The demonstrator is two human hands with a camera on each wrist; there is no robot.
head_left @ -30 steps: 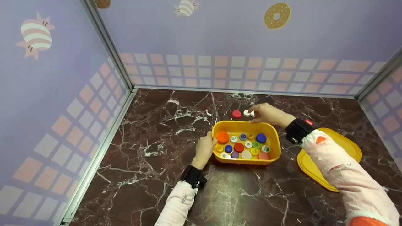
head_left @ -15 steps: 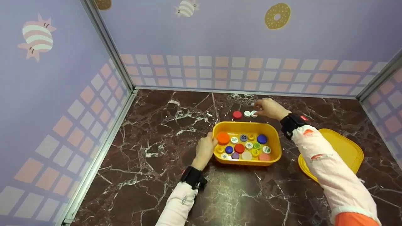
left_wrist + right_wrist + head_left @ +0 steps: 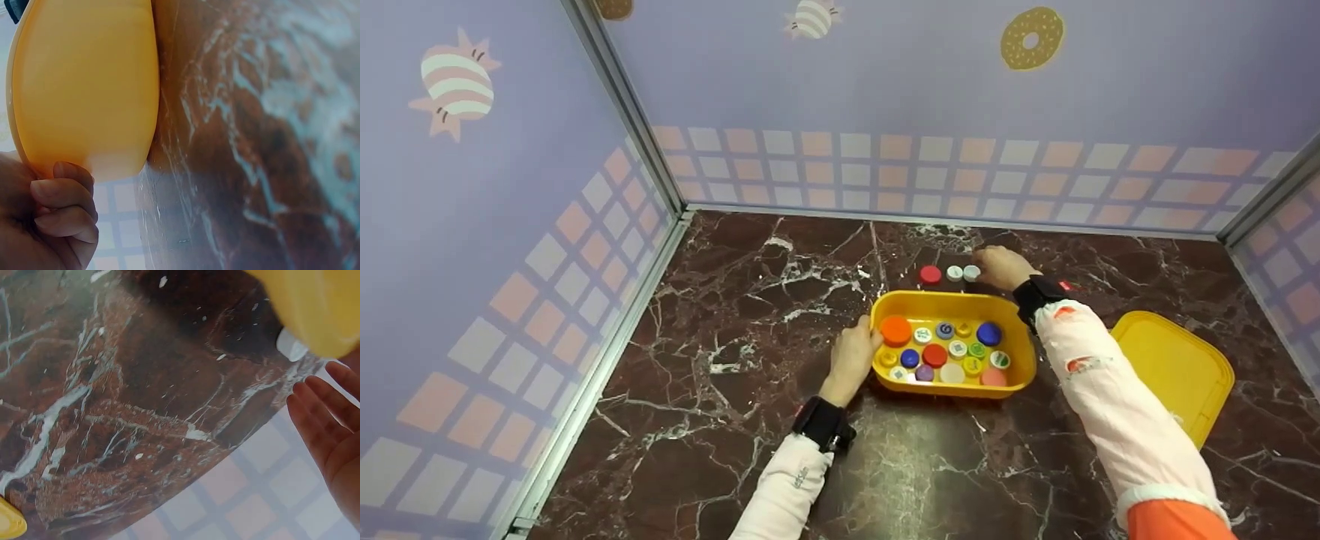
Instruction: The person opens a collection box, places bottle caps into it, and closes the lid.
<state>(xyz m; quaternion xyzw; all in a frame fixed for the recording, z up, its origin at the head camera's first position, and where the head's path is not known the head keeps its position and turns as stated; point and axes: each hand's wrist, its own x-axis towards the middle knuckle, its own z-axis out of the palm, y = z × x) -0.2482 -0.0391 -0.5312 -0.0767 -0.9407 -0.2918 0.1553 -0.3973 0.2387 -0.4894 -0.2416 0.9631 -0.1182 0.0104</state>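
Note:
A yellow plastic box (image 3: 952, 388) stands on the dark marbled table, with bottle caps in several colours spread over its floor. My left hand (image 3: 852, 351) grips the box's left end; in the left wrist view its fingers (image 3: 67, 222) curl at the rim. Behind the box, a red bottle cap (image 3: 930, 274), a white bottle cap (image 3: 955, 274) and a second white cap (image 3: 972, 273) lie in a row. At the row's right end is my right hand (image 3: 1003, 268), its fingertips beside the last cap. The right wrist view shows those fingers (image 3: 315, 416) fairly straight, holding nothing visible.
The box's yellow lid (image 3: 1177, 367) lies on the table at the right, partly under the right forearm. Purple patterned panels (image 3: 840, 90) enclose the table at the back and both sides. Small white flecks dot the tabletop.
My right hand has moved from above the box's far rim to the right end of the cap row, uncovering the last white cap. The left hand has kept its grip on the box.

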